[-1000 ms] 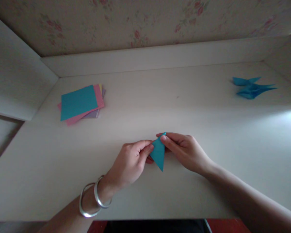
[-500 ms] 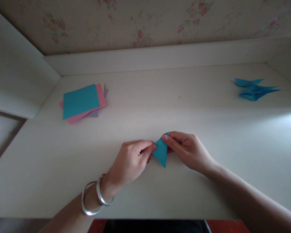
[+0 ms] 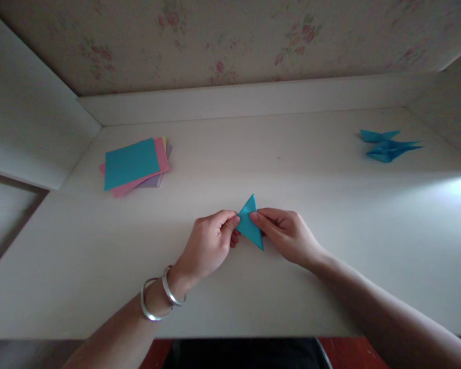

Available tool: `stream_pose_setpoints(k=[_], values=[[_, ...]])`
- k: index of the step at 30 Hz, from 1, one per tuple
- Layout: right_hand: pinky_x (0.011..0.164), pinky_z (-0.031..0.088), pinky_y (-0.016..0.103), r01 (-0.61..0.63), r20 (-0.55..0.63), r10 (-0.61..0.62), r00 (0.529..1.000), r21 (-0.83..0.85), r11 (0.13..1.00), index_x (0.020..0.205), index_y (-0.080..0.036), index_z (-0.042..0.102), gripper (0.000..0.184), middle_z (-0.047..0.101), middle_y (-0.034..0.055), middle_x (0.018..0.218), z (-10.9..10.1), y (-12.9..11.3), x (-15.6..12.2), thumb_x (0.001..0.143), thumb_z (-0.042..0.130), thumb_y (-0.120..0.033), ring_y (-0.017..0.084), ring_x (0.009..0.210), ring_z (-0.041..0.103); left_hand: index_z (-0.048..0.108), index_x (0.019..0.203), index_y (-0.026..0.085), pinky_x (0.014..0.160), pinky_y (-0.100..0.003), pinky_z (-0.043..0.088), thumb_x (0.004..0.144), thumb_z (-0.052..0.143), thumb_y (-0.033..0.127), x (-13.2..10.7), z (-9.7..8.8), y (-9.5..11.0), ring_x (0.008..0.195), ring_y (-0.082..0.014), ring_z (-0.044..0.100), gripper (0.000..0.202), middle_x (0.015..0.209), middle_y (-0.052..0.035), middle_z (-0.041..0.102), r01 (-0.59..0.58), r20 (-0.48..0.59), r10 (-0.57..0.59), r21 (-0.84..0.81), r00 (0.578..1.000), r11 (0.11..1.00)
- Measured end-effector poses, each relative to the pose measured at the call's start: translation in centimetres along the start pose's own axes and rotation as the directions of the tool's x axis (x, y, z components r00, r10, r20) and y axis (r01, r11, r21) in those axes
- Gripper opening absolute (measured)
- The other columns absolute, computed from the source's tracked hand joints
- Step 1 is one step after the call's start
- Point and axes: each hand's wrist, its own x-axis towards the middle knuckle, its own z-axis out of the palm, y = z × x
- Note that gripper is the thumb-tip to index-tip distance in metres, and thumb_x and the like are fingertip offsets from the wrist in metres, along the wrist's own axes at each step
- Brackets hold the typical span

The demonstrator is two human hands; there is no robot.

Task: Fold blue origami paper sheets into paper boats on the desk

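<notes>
Between both hands, above the white table, is a small piece of folded blue origami paper (image 3: 249,224), roughly a triangle with one point up and one down. My left hand (image 3: 211,238) pinches its left corner between thumb and forefinger. On the opposite edge, my right hand (image 3: 288,233) grips the paper with the thumb on top and the fingers behind, partly hidden. Two silver bangles (image 3: 157,302) circle my left wrist.
A stack of coloured square paper (image 3: 132,164), blue on top with pink, purple and yellow below, lies at the back left. Several folded blue paper shapes (image 3: 388,148) rest at the back right of the white table (image 3: 223,169). A raised white ledge (image 3: 253,100) runs along the floral wall.
The right thumb has shifted down the folded paper, and an upper point now shows above it. Both hands appear slightly higher and further left in view; the camera has tilted a little.
</notes>
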Motion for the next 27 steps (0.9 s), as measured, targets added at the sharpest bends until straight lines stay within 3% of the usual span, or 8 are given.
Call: stream_pose_setpoints(k=[4, 10, 17, 27], values=[[0.051, 0.032, 0.024, -0.028, -0.019, 0.028, 0.999, 0.024, 0.999, 0.070, -0.017, 0.062, 0.050, 0.051, -0.0009, 0.062, 0.3, -0.3, 0.6, 0.098, 0.043, -0.054, 0.013, 0.057, 0.044, 0.067, 0.088, 0.019, 0.057, -0.022, 0.051, 0.099, 0.050, 0.036, 1.1, -0.2, -0.3, 0.056, -0.0147, 0.067, 0.026, 0.063, 0.0003, 0.070, -0.007, -0.111, 0.004, -0.025, 0.994, 1.000], [0.063, 0.046, 0.023, 0.051, -0.046, -0.052, 0.998, -0.027, 0.998, 0.079, -0.018, 0.068, 0.044, 0.072, 0.0036, 0.075, 0.1, -1.3, 1.7, 0.100, 0.041, -0.046, 0.015, 0.067, 0.063, 0.066, 0.086, 0.019, 0.054, -0.021, 0.050, 0.096, 0.054, 0.037, 2.9, -0.2, -0.5, 0.053, -0.0140, 0.065, 0.024, 0.062, 0.0010, 0.068, -0.020, -0.157, 0.001, -0.123, 0.988, 0.992], [0.059, 0.040, 0.023, 0.083, -0.126, -0.106, 0.986, -0.179, 0.980, 0.084, -0.018, 0.070, 0.036, 0.068, 0.0004, 0.063, 0.8, -0.8, 2.9, 0.100, 0.043, -0.037, 0.014, 0.058, 0.059, 0.065, 0.088, 0.019, 0.054, -0.022, 0.050, 0.095, 0.053, 0.039, 3.2, -0.4, -1.0, 0.054, -0.0142, 0.065, 0.024, 0.064, 0.0011, 0.067, -0.020, -0.207, -0.008, -0.132, 0.978, 0.991], [0.059, 0.040, 0.022, 0.117, -0.070, -0.132, 0.989, -0.189, 0.975, 0.083, -0.019, 0.069, 0.032, 0.070, -0.0006, 0.070, 0.5, -0.2, 2.1, 0.099, 0.047, -0.037, 0.012, 0.062, 0.059, 0.065, 0.087, 0.018, 0.053, -0.023, 0.052, 0.095, 0.054, 0.039, 3.0, -0.7, -1.2, 0.054, -0.0152, 0.065, 0.025, 0.062, 0.0007, 0.066, -0.002, -0.210, -0.035, -0.171, 0.977, 0.985]])
